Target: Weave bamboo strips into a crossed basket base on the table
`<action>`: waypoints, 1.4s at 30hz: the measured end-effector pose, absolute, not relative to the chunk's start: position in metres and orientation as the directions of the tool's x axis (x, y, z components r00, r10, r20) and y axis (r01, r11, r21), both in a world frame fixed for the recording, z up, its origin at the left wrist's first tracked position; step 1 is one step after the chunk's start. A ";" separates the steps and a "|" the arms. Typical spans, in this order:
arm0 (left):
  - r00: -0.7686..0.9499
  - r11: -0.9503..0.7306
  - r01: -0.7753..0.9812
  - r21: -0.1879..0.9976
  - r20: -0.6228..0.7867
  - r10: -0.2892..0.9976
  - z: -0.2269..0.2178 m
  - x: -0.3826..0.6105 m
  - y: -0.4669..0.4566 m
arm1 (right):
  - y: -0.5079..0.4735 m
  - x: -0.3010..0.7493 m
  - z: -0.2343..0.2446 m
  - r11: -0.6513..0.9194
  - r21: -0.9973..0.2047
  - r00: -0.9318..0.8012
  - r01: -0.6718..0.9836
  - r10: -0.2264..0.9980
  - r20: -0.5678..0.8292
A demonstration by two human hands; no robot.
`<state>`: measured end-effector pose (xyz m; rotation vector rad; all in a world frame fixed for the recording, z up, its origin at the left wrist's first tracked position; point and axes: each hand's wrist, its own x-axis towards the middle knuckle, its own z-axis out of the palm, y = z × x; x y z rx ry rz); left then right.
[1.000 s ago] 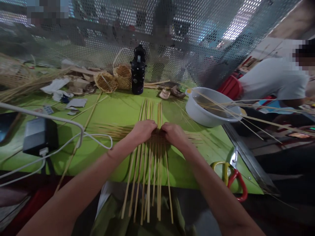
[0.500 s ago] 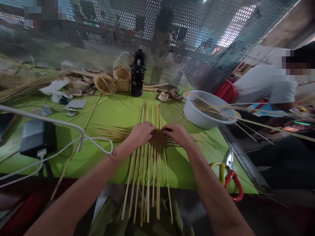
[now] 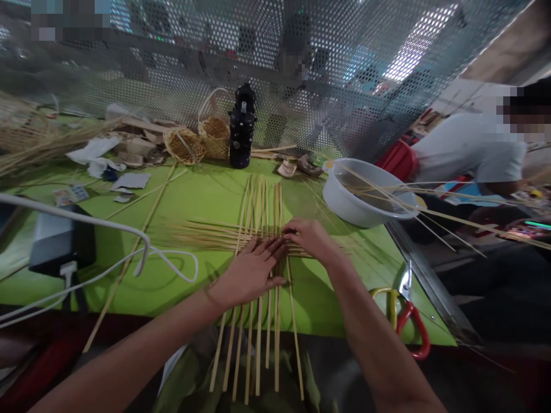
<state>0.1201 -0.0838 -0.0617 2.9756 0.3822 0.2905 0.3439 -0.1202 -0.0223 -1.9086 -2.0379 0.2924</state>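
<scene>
A flat weave of thin bamboo strips lies in front of me, with lengthwise strips (image 3: pixel 259 201) crossing sideways strips (image 3: pixel 200 236). The lengthwise ends hang over the near table edge. My left hand (image 3: pixel 252 274) rests flat across the crossing, its fingers stretched toward the right and covering part of it. At the right side of the crossing, my right hand (image 3: pixel 310 236) has its thumb and fingers pinched together on the rightmost lengthwise strip. The fingertips partly hide that strip.
A white basin (image 3: pixel 365 206) with long strips stands right. Red-and-yellow-handled scissors (image 3: pixel 407 287) lie near the right edge. A black bottle (image 3: pixel 241 135) and small baskets (image 3: pixel 215 137) stand behind. White cable (image 3: pixel 129 226) and a dark box (image 3: pixel 60 241) are left. A person (image 3: pixel 467 146) sits at right.
My left hand has come down and nearer to me, opening from bent fingers at the weave's far side to lie flat over it. My right hand stays almost in place.
</scene>
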 end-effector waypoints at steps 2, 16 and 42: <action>0.950 -0.958 0.238 0.158 0.168 0.263 -0.063 0.121 -0.083 | -0.120 0.344 -0.022 0.083 -0.374 -0.050 0.924 0.994 0.097; 0.950 -0.963 0.221 0.152 0.190 0.248 -0.070 0.122 -0.083 | -0.121 0.347 -0.038 0.164 -0.289 -0.111 0.943 0.975 0.190; 0.947 -0.976 0.186 0.116 0.243 0.210 -0.071 0.121 -0.086 | -0.096 0.307 -0.018 0.169 -0.296 -0.144 0.940 0.984 0.103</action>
